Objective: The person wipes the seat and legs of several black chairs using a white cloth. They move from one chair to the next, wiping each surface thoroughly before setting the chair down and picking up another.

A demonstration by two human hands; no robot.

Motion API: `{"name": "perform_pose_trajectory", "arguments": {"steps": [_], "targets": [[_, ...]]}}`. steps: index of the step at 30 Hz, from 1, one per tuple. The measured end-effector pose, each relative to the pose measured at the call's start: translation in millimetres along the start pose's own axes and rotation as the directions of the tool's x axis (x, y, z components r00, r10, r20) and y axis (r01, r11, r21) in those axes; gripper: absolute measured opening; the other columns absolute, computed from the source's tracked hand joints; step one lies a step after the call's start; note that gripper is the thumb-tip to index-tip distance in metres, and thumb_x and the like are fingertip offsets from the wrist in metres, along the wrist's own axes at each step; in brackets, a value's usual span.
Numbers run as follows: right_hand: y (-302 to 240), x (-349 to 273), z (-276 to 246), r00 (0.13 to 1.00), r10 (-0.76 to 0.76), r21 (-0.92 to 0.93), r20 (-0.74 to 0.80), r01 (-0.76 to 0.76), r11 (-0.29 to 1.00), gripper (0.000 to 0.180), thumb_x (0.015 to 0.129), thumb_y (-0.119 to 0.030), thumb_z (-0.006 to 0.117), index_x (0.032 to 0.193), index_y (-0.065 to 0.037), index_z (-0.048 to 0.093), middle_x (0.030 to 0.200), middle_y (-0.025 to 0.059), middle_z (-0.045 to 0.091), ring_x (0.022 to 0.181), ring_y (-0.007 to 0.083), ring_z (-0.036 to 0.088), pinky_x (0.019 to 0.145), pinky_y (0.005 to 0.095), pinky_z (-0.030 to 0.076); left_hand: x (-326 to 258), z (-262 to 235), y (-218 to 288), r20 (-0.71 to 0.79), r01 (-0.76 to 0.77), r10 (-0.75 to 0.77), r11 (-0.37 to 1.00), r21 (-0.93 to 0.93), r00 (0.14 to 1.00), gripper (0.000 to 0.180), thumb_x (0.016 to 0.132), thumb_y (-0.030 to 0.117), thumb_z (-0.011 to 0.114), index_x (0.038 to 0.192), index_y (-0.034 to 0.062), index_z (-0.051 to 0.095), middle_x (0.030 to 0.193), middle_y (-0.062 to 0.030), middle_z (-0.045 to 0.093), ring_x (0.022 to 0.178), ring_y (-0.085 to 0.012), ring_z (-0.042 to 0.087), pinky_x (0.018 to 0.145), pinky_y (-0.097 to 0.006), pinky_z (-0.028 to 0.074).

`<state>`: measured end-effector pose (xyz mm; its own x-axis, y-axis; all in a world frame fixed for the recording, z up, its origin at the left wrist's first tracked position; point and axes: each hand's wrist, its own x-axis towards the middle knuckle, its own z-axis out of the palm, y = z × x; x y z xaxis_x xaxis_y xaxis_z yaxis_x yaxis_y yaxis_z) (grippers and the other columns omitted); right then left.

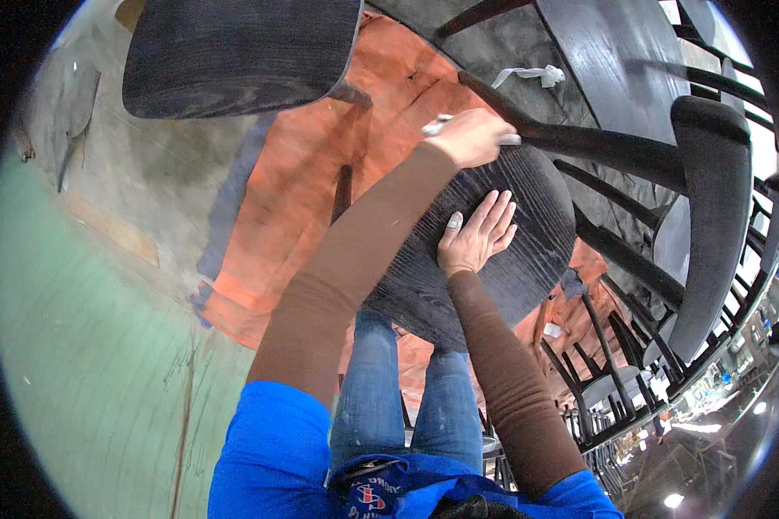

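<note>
A black wood-grained chair seat (511, 277) lies in front of my legs, its curved black backrest (710, 208) to the right. My left hand (474, 138) is closed at the seat's far edge, beside the chair's dark frame. White bits of a thin, crumpled piece (436, 126), cloth or paper, poke out around its fingers; I cannot make out which. My right hand (480, 233) lies flat on the seat with its fingers stretched out. Something pale is wrapped around its thumb.
Another dark wooden panel (242, 56) stands at the far left. Orange sheeting (277, 225) covers the floor under the chair, beside a green floor area (86, 346). A white scrap (537, 76) lies beyond the chair. Several black chairs (614, 381) crowd the right side.
</note>
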<state>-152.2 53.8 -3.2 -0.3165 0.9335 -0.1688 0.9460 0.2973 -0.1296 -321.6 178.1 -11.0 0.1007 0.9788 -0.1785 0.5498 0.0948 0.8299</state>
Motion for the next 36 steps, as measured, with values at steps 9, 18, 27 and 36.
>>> {"name": "perform_pose_trajectory", "arguments": {"steps": [9, 18, 27, 36], "targets": [[-3, 0, -3, 0.996, 0.039, 0.026, 0.082, -0.041, 0.999, 0.077, 0.091, -0.037, 0.047, 0.152, -0.001, 0.016, 0.161, 0.0183, 0.008, 0.148, 0.0364, 0.004, 0.115, 0.0580, 0.003, -98, -40, -29, -0.054, 0.140, -0.153, 0.970, -0.199, 0.987, 0.035, 0.085, 0.002, 0.055, 0.118, 0.0103, 0.067, 0.104, -0.0207, 0.068, 0.098, -0.0359, 0.067, 0.085, -0.042, 0.053], [-4, 3, -2, 0.999, 0.037, 0.011, 0.013, -0.037, 0.999, 0.076, 0.090, -0.039, 0.049, 0.151, -0.001, 0.023, 0.160, 0.0182, 0.013, 0.147, 0.0368, 0.010, 0.115, 0.0581, 0.006, 22, -13, -4, 0.257, -0.030, -0.009, 0.989, 0.146, 0.966, 0.023, 0.091, 0.017, 0.057, 0.110, 0.0112, 0.069, 0.098, -0.0189, 0.069, 0.093, -0.0398, 0.065, 0.083, -0.046, 0.052], [0, 1, 3, 0.999, 0.006, 0.010, -0.045, -0.006, 1.000, 0.074, 0.092, -0.040, 0.047, 0.150, -0.001, 0.024, 0.160, 0.0183, 0.015, 0.147, 0.0366, 0.011, 0.114, 0.0589, 0.008, -146, -37, -23, -0.189, 0.112, -0.162, 0.962, -0.248, 0.969, 0.042, 0.088, -0.002, 0.057, 0.129, 0.0100, 0.059, 0.115, -0.0207, 0.064, 0.104, -0.0354, 0.065, 0.085, -0.039, 0.053], [-1, 2, 3, 0.998, -0.001, 0.018, -0.060, 0.002, 1.000, 0.073, 0.094, -0.042, 0.044, 0.151, -0.002, 0.022, 0.161, 0.0176, 0.012, 0.148, 0.0359, 0.009, 0.114, 0.0593, 0.007, -292, -19, -3, -0.322, 0.384, -0.467, 0.877, -0.288, 0.824, 0.037, 0.094, 0.003, 0.055, 0.130, 0.0054, 0.058, 0.128, -0.0190, 0.060, 0.121, -0.0329, 0.057, 0.096, -0.037, 0.049]]}}
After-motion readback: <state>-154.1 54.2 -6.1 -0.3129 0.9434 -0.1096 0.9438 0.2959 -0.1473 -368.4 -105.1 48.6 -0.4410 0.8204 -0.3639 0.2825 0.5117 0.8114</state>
